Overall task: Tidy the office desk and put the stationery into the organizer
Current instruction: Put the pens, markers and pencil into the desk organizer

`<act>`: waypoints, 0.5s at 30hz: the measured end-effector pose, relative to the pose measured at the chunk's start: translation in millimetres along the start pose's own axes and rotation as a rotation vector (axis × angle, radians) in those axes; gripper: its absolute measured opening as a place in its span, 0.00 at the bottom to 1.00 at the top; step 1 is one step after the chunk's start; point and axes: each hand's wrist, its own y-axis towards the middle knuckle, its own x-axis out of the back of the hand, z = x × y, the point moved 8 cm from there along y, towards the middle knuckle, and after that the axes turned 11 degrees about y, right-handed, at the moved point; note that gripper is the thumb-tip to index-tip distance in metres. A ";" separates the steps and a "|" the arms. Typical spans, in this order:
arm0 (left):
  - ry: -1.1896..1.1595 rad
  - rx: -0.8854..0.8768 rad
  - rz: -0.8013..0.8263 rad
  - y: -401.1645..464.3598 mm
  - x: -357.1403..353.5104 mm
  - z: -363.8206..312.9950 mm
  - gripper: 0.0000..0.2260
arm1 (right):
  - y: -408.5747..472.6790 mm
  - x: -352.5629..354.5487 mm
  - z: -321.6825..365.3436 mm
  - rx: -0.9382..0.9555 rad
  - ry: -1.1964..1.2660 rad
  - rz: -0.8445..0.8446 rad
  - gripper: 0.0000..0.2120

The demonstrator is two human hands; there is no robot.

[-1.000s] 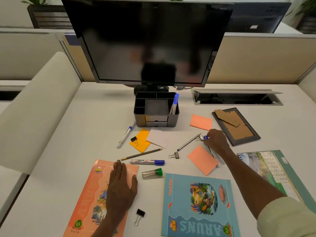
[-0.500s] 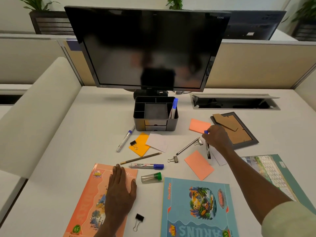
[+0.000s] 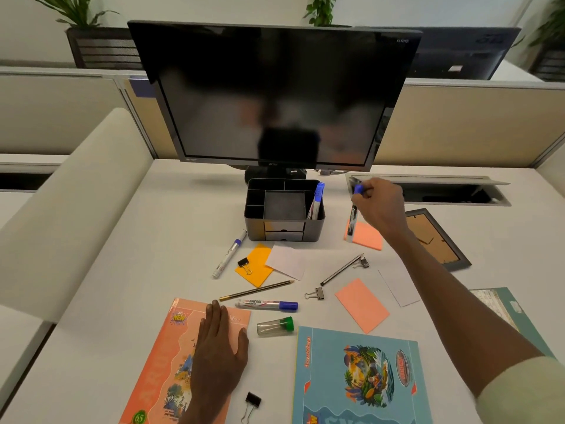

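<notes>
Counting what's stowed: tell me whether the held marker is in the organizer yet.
Out. The right hand holds the marker upright, right of the organizer.

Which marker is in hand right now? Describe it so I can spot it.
Start at the black organizer under the monitor. Just to its right, the right hand pinches a blue-capped marker hanging cap-up. The other markers lie on the desk or stand inside the organizer.
</notes>
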 end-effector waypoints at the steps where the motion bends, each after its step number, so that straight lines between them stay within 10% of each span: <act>1: 0.001 0.002 0.001 0.2 -0.2 0.2 0.36 | 4.0 1.4 9.5 0.025 0.020 -0.026 0.08; 15: -0.033 0.007 -0.013 2.2 1.4 -0.6 0.36 | 31.2 -56.6 37.8 0.094 0.145 -0.003 0.11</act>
